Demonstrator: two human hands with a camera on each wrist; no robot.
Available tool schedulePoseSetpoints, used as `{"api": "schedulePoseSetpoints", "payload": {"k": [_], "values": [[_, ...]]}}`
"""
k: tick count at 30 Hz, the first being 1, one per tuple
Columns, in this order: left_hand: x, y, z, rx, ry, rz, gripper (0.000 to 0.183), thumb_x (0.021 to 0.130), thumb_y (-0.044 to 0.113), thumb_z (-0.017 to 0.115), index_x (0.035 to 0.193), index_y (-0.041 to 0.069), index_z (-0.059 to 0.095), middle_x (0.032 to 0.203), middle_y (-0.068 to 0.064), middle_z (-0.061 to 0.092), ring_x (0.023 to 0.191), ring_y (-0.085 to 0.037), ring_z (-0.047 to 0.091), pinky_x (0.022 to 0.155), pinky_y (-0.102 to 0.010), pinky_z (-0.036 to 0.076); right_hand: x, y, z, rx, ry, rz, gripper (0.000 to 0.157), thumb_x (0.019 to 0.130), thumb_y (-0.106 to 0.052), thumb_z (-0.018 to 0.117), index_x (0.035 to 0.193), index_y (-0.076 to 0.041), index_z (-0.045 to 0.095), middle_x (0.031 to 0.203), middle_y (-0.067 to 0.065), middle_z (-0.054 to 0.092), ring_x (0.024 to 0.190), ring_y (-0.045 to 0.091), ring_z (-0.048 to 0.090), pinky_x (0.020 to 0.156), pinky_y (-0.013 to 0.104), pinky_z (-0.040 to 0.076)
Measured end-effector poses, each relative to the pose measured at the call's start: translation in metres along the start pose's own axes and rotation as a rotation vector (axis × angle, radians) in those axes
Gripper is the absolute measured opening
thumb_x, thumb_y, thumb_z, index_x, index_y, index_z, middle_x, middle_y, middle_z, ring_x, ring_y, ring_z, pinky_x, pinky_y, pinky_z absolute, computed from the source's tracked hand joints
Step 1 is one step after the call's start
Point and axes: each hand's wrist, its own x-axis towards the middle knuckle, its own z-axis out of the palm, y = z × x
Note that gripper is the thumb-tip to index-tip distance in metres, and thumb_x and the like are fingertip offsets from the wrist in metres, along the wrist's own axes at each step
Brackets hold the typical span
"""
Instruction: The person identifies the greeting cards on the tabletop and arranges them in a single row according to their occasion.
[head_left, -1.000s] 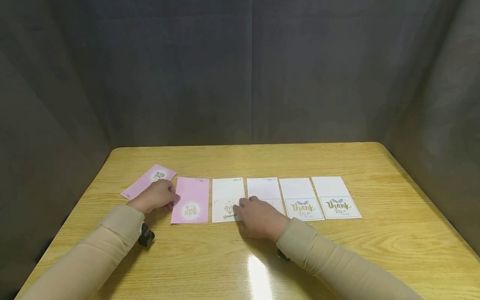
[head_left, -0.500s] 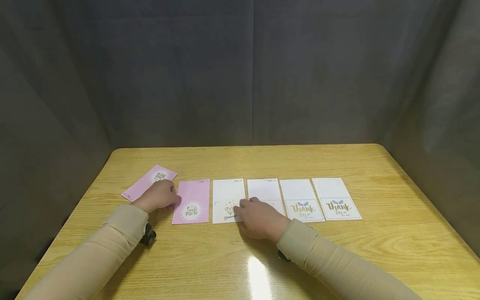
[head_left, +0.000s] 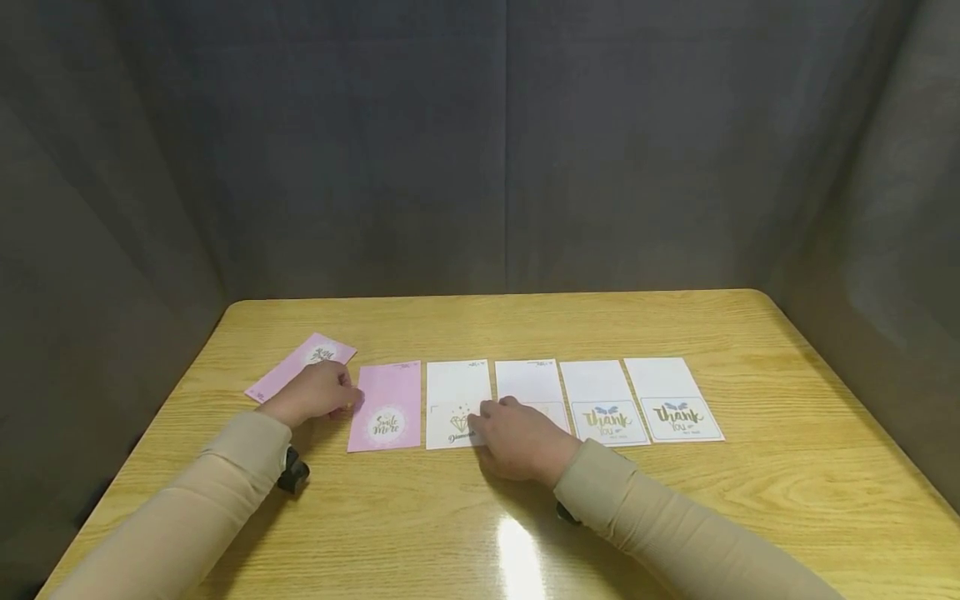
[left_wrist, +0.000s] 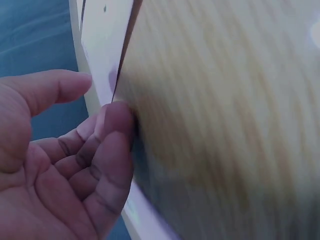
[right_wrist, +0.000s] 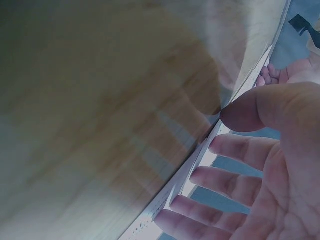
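Note:
In the head view, my left hand (head_left: 318, 392) touches the left edge of a pink "Smile More" card (head_left: 390, 387) lying on the table. The left wrist view shows the thumb apart from the loosely bent fingers, whose fingertips (left_wrist: 119, 117) meet a card's edge. My right hand (head_left: 525, 437) rests over the white "Diamond" card (head_left: 456, 383) and the white card (head_left: 527, 379) to its right, covering their lower parts. Its fingers are spread and fairly straight in the right wrist view, fingertips (right_wrist: 220, 144) at the cards' surface.
Two white "Thank You" cards (head_left: 606, 417) (head_left: 675, 417) continue the row to the right. Another pink card (head_left: 292, 367) lies slanted behind my left hand. The wooden table (head_left: 420, 533) meets a dark curtain (head_left: 480, 167) at the back.
The "Smile More" card has shifted slightly toward me relative to the "Diamond" card, my left hand staying at its edge. My right hand has barely moved.

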Motion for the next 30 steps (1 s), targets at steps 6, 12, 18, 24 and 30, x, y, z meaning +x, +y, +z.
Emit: {"api": "schedulePoseSetpoints", "payload": {"k": [6, 12, 18, 24, 30], "values": [[-0.004, -0.010, -0.019, -0.014, 0.036, 0.008, 0.021, 0.102, 0.019, 0.061, 0.093, 0.000, 0.058, 0.074, -0.010, 0.063, 0.062, -0.020, 0.057, 0.057, -0.032, 0.045, 0.000, 0.000, 0.000, -0.009, 0.006, -0.002, 0.029, 0.096, -0.018, 0.067, 0.121, -0.004, 0.066, 0.106, 0.012, 0.063, 0.098, 0.033, 0.064, 0.082, 0.043, 0.057], [-0.008, -0.033, -0.037, 0.091, 0.141, -0.061, 0.030, 0.099, 0.024, 0.062, 0.099, -0.005, 0.054, 0.085, -0.013, 0.058, 0.076, -0.026, 0.053, 0.065, -0.036, 0.042, 0.000, 0.000, -0.001, 0.002, 0.004, -0.003, 0.027, 0.096, -0.017, 0.067, 0.120, -0.004, 0.066, 0.105, 0.012, 0.063, 0.098, 0.033, 0.064, 0.082, 0.043, 0.057], [-0.009, -0.056, -0.046, 0.145, 0.179, -0.196, 0.060, 0.096, 0.035, 0.063, 0.118, -0.017, 0.046, 0.110, -0.034, 0.052, 0.101, -0.050, 0.049, 0.082, -0.057, 0.044, 0.000, -0.001, -0.001, -0.003, -0.004, 0.000, 0.030, 0.097, -0.017, 0.066, 0.123, -0.003, 0.066, 0.109, 0.013, 0.064, 0.101, 0.034, 0.064, 0.085, 0.044, 0.056], [-0.014, -0.068, -0.049, 0.175, 0.116, -0.298, 0.105, 0.093, 0.056, 0.062, 0.144, -0.027, 0.021, 0.136, -0.052, 0.034, 0.123, -0.070, 0.035, 0.095, -0.074, 0.037, 0.000, 0.000, 0.000, 0.001, -0.006, -0.005, 0.029, 0.097, -0.017, 0.065, 0.123, -0.003, 0.066, 0.107, 0.012, 0.063, 0.100, 0.034, 0.065, 0.085, 0.044, 0.056], [-0.015, -0.068, -0.049, 0.186, 0.073, -0.293, 0.116, 0.088, 0.063, 0.067, 0.145, -0.026, 0.019, 0.139, -0.053, 0.032, 0.123, -0.070, 0.036, 0.096, -0.074, 0.037, 0.000, 0.000, -0.001, -0.008, -0.002, -0.013, 0.029, 0.097, -0.017, 0.066, 0.122, -0.003, 0.066, 0.106, 0.013, 0.063, 0.099, 0.034, 0.065, 0.084, 0.044, 0.056]]}}
